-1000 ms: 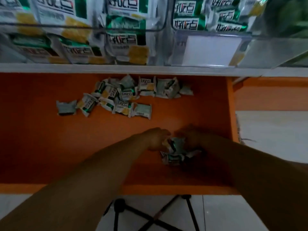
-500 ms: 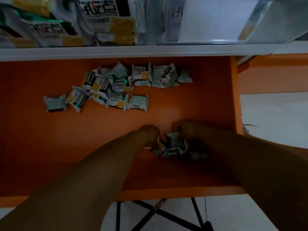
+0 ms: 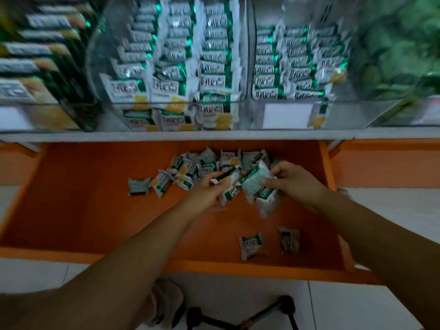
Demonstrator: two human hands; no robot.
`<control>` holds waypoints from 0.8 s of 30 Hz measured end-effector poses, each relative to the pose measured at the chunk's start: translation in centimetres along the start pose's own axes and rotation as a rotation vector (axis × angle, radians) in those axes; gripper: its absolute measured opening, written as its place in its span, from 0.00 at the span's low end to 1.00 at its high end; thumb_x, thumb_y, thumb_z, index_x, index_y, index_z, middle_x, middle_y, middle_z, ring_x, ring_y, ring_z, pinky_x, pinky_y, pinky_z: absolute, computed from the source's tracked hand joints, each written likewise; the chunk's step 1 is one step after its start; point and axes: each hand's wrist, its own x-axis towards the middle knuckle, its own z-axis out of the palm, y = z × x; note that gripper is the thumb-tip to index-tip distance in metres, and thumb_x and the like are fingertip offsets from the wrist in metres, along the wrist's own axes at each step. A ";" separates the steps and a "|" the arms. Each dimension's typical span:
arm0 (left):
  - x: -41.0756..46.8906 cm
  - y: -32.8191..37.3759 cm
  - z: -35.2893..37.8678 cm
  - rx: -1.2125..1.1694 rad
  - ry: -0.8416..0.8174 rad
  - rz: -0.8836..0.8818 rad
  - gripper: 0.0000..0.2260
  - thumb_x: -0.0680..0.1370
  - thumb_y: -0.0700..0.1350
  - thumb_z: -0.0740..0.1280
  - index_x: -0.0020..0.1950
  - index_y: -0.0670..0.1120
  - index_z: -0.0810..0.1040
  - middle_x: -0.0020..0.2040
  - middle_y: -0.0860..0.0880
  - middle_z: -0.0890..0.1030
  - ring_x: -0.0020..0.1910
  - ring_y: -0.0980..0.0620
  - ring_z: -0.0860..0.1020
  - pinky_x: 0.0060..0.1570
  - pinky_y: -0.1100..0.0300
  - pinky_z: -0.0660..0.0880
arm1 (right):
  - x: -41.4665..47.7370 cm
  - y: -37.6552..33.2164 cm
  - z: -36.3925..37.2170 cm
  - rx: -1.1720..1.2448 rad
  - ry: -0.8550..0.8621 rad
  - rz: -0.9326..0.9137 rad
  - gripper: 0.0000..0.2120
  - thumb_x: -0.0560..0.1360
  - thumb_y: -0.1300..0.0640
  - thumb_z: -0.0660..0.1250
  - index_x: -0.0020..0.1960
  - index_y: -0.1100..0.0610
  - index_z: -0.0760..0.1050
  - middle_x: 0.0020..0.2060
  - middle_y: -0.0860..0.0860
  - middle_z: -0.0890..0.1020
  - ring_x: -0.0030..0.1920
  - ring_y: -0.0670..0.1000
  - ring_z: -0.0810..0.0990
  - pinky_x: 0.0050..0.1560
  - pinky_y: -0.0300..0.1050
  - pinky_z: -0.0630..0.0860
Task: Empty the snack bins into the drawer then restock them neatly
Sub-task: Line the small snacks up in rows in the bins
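The left hand (image 3: 209, 189) is gripping a few small white-and-green foil snack packets (image 3: 229, 186), and the right hand (image 3: 292, 182) is clutching a bigger bunch (image 3: 259, 190) (fingers curled round them), both over the open orange drawer (image 3: 95, 210). A loose pile (image 3: 190, 170) is lying at its back, two packets (image 3: 253, 245) near its front; filled clear plastic bins (image 3: 292, 67) are standing above.

Snack bins (image 3: 147, 104) on shelf (image 3: 214, 135) above drawer (image 3: 95, 198); packet pile (image 3: 188, 170) at drawer back, two packets (image 3: 252, 245) front-right.

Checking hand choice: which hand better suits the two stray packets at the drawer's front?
Likely the right hand: it hangs nearer the stray packets than the left hand, though both are full.
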 end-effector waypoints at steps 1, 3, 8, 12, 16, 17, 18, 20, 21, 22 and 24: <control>-1.5 1.1 0.4 -0.066 -0.012 0.015 0.34 0.67 0.63 0.74 0.70 0.58 0.68 0.61 0.50 0.73 0.56 0.48 0.77 0.55 0.45 0.80 | -1.0 -1.4 -0.1 0.018 -0.003 -0.028 0.13 0.72 0.52 0.74 0.45 0.58 0.73 0.42 0.57 0.79 0.41 0.52 0.76 0.40 0.45 0.70; -3.5 2.9 0.9 -0.125 -0.014 0.072 0.37 0.57 0.66 0.78 0.63 0.62 0.72 0.65 0.50 0.72 0.59 0.46 0.78 0.55 0.44 0.79 | -2.8 -4.0 -0.3 0.058 -0.004 -0.089 0.11 0.73 0.53 0.73 0.45 0.57 0.74 0.43 0.57 0.81 0.39 0.51 0.78 0.37 0.44 0.73; -7.5 7.0 1.9 -0.352 0.013 0.213 0.26 0.73 0.44 0.75 0.68 0.53 0.70 0.58 0.45 0.78 0.47 0.47 0.84 0.49 0.44 0.81 | -7.0 -9.3 -1.1 0.104 0.080 -0.189 0.14 0.74 0.48 0.71 0.54 0.54 0.74 0.45 0.49 0.79 0.39 0.47 0.79 0.34 0.42 0.76; -9.5 9.4 2.1 -0.358 -0.011 0.323 0.26 0.75 0.42 0.73 0.69 0.58 0.69 0.58 0.42 0.80 0.47 0.41 0.84 0.44 0.47 0.81 | -8.5 -11.1 -2.4 0.117 0.174 -0.211 0.19 0.72 0.43 0.71 0.59 0.48 0.73 0.52 0.48 0.77 0.50 0.50 0.78 0.49 0.54 0.78; -10.1 10.6 2.2 -0.356 -0.044 0.414 0.23 0.76 0.41 0.71 0.66 0.60 0.72 0.49 0.54 0.83 0.43 0.50 0.85 0.47 0.43 0.82 | -8.4 -11.7 -2.9 0.114 0.220 -0.240 0.17 0.73 0.41 0.70 0.58 0.48 0.73 0.50 0.50 0.78 0.48 0.50 0.79 0.51 0.54 0.79; -10.1 10.8 2.2 -0.356 -0.041 0.431 0.22 0.76 0.42 0.71 0.65 0.60 0.73 0.52 0.54 0.81 0.44 0.52 0.85 0.48 0.43 0.82 | -8.2 -11.7 -3.0 0.130 0.226 -0.245 0.18 0.73 0.41 0.70 0.57 0.48 0.73 0.51 0.51 0.78 0.49 0.51 0.80 0.52 0.55 0.79; -10.0 10.9 2.2 -0.362 -0.030 0.439 0.22 0.75 0.42 0.71 0.65 0.60 0.73 0.56 0.54 0.78 0.45 0.53 0.84 0.49 0.44 0.82 | -8.0 -11.8 -3.0 0.142 0.233 -0.243 0.19 0.72 0.41 0.70 0.57 0.49 0.72 0.52 0.51 0.78 0.50 0.52 0.80 0.53 0.56 0.79; -9.8 11.2 2.0 -0.382 -0.014 0.453 0.22 0.75 0.43 0.72 0.65 0.60 0.73 0.59 0.55 0.73 0.50 0.52 0.83 0.48 0.46 0.82 | -7.6 -12.0 -2.9 0.168 0.255 -0.246 0.20 0.72 0.41 0.71 0.57 0.49 0.71 0.53 0.51 0.77 0.51 0.52 0.79 0.52 0.54 0.78; -9.5 11.3 1.8 -0.398 -0.009 0.455 0.22 0.75 0.43 0.72 0.65 0.60 0.74 0.60 0.55 0.72 0.52 0.50 0.81 0.47 0.48 0.82 | -7.3 -12.1 -2.8 0.196 0.268 -0.250 0.21 0.71 0.41 0.71 0.57 0.50 0.70 0.53 0.50 0.77 0.52 0.51 0.78 0.52 0.53 0.77; -9.2 11.5 1.7 -0.418 -0.008 0.453 0.22 0.75 0.43 0.72 0.65 0.61 0.74 0.61 0.55 0.71 0.54 0.49 0.80 0.46 0.49 0.82 | -7.2 -12.3 -2.8 0.230 0.285 -0.256 0.21 0.71 0.42 0.72 0.56 0.51 0.70 0.53 0.49 0.76 0.52 0.50 0.78 0.51 0.51 0.76; -8.7 11.9 1.4 -0.487 -0.026 0.451 0.21 0.74 0.43 0.73 0.63 0.61 0.75 0.65 0.52 0.68 0.58 0.48 0.77 0.46 0.47 0.81 | -6.9 -12.6 -2.7 0.290 0.316 -0.269 0.22 0.70 0.43 0.73 0.54 0.54 0.69 0.51 0.49 0.75 0.51 0.48 0.76 0.51 0.50 0.75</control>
